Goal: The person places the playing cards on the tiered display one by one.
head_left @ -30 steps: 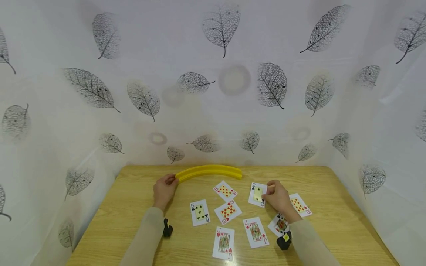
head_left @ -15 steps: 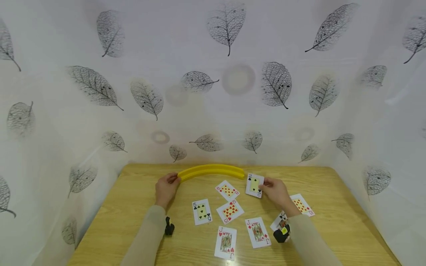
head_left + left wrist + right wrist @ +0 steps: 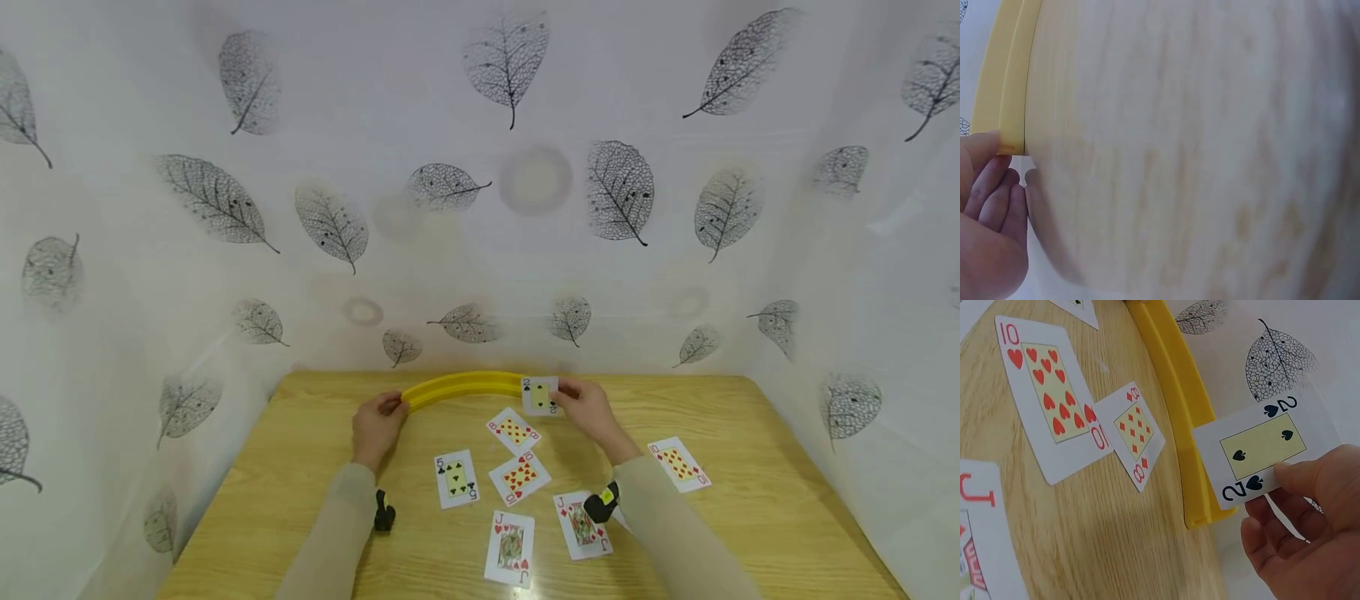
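A curved yellow card holder (image 3: 461,386) lies along the back of the wooden table. My left hand (image 3: 377,425) pinches its left end between thumb and fingers, also seen close up in the left wrist view. At the other end my right hand (image 3: 588,408) holds a two of spades (image 3: 1262,447) by its edge, thumb on the face. The card overlaps the holder's right end in the head view; whether it touches the groove I cannot tell. Nearest below it lie an eight of diamonds (image 3: 1135,434) and a ten of hearts (image 3: 1050,394), face up.
A five of clubs (image 3: 455,479), a jack of hearts (image 3: 509,548), a jack of diamonds (image 3: 579,529) and a ten of diamonds (image 3: 679,464) lie face up on the table (image 3: 300,467). The right forearm mostly hides another card. A leaf-patterned curtain (image 3: 480,250) surrounds the table's back and sides.
My right hand has lifted the two of spades from the table and carried it left and back to the holder's right end. The left hand keeps its grip on the holder.
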`<state>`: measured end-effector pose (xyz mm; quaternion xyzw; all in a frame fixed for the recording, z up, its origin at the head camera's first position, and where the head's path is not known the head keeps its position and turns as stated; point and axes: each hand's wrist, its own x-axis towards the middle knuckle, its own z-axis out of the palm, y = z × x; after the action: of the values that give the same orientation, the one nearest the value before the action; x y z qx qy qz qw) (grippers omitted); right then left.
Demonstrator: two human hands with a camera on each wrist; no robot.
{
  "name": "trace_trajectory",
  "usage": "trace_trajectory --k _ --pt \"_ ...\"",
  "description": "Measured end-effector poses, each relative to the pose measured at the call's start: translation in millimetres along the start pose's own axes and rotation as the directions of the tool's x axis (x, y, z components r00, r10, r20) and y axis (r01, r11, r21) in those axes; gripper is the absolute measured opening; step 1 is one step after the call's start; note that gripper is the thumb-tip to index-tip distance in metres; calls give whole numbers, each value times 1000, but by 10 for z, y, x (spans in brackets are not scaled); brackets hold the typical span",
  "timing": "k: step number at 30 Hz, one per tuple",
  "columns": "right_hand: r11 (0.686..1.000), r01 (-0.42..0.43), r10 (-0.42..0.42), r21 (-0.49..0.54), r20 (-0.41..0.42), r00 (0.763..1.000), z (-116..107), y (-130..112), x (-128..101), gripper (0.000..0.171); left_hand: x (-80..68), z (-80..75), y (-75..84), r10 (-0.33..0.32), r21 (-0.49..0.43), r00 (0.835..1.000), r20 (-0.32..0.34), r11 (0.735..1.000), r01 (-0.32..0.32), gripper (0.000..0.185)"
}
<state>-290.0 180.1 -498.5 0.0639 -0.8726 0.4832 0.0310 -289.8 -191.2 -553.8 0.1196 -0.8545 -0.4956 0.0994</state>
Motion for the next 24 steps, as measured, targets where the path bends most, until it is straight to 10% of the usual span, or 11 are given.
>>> trace_trajectory --k 24 --pt "996 42 -42 75 1 999 581 -387 365 21 15 13 -22 -9 9 1000 -7 1000 9 32"
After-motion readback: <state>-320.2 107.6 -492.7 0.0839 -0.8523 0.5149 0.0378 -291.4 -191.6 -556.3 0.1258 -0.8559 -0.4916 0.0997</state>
